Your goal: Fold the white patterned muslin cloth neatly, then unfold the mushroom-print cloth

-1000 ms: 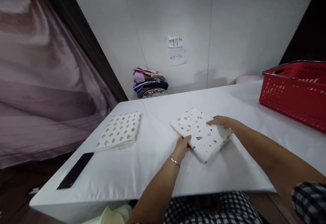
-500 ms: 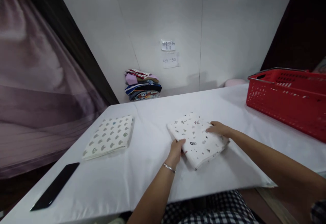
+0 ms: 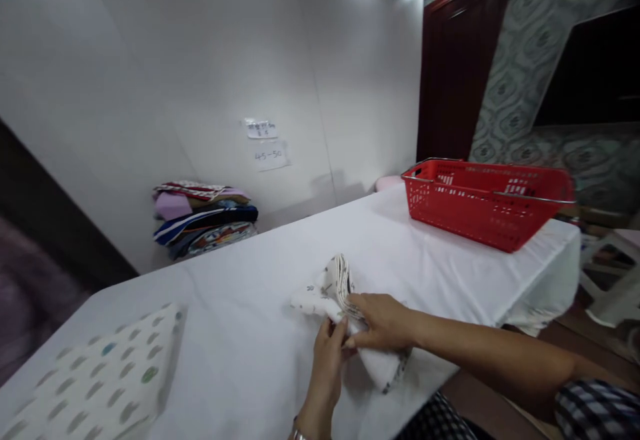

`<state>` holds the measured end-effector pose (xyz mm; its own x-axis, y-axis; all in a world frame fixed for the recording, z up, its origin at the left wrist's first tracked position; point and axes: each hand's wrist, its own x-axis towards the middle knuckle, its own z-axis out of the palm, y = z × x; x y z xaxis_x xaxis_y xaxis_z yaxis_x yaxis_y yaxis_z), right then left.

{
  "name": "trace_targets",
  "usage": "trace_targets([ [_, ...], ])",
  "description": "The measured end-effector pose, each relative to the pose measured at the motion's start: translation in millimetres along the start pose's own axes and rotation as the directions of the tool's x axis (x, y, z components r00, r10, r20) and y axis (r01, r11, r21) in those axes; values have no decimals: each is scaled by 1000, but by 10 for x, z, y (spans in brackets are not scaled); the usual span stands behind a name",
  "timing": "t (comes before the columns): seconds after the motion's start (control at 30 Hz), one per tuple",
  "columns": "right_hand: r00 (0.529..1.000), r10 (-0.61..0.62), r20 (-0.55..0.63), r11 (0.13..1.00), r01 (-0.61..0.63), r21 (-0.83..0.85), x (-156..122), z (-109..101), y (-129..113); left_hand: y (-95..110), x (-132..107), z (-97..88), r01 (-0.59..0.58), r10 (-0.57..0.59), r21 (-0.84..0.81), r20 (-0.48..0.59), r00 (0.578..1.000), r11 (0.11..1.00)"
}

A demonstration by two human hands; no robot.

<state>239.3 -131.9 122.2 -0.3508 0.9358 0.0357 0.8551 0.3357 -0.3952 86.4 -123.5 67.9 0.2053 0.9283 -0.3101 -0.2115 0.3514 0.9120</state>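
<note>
A folded white cloth with small dark prints [image 3: 334, 288] is lifted off the white table [image 3: 260, 280] near its front edge, its stacked layers showing. My left hand [image 3: 327, 345] grips the cloth's near edge from below, fingers closed on it. Over the cloth's right side, my right hand [image 3: 380, 321] is closed on it with the thumb toward the left hand. A second folded cloth, white with grey and green spots [image 3: 95, 377], lies flat at the table's near left corner, away from both hands.
A red plastic basket [image 3: 483, 200] with metal handles stands at the table's far right. A stack of folded coloured cloths [image 3: 203, 217] sits against the white wall, under two paper notes [image 3: 265, 141]. A white stool [image 3: 617, 273] stands right of the table.
The view has swung right and the black phone has left the frame. The printed cloth, flat under both hands before, is now picked up and held between them.
</note>
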Motion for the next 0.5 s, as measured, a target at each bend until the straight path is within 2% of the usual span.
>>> trace_targets([
  [0.07,999,38,11,999,-38,-3,14,-39,55,7,-24,96,-12,16,-52,89,996,999],
  [0.13,997,72,29,997,-71,-14,43,-58,133,20,-40,188,23,-11,-77,154,988,997],
  [0.23,993,107,41,994,-106,-29,83,-81,287,26,-5,241,83,-79,-21,159,984,996],
  [0.33,989,140,44,988,-143,56,77,-160,463,-33,114,129,-26,6,190,105,994,982],
  [0.43,971,232,54,955,-238,179,-4,-314,632,-209,241,-95,-199,190,470,67,979,860],
  [0.5,966,257,1,946,-252,205,-99,-467,744,-371,299,-236,-226,260,582,25,965,782],
])
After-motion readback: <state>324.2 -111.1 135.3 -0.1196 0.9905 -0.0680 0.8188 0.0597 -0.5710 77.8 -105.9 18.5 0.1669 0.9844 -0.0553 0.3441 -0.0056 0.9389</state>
